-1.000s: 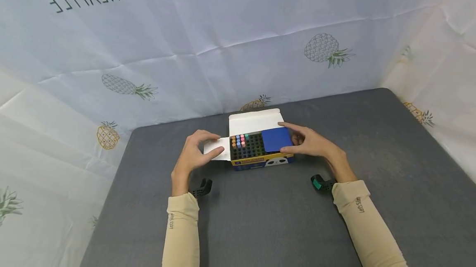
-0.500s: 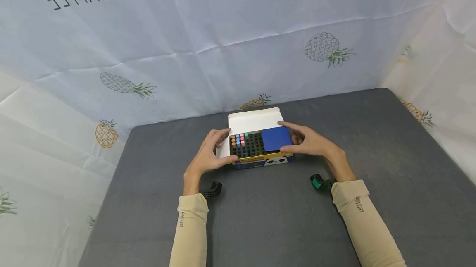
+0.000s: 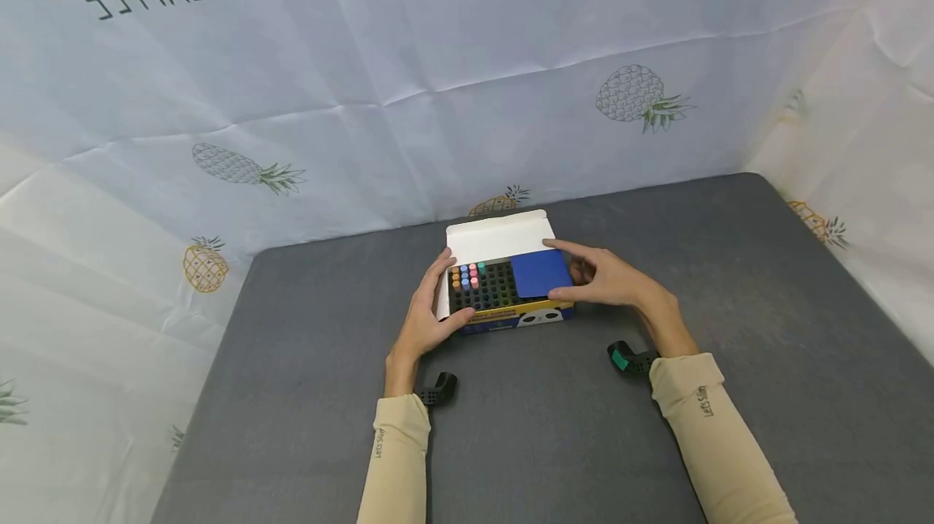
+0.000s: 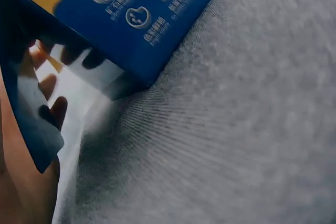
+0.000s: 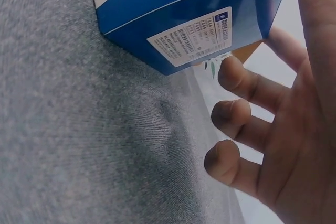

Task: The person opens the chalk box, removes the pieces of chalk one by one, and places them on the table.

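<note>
While the left hand (image 3: 426,315) clasps one end, right hand (image 3: 609,281) pinching the other, this light cardboard box (image 3: 507,287) looks crushable.

grey table (image 3: 730,394); pale pineapple-print sheet (image 3: 438,45) behind and at both sides

The head camera looked down from above at the blue-and-yellow cardboard box (image 3: 511,315); both wrist cameras viewed that box (image 4: 142,30) (image 5: 178,24) closely from bench level.
</note>
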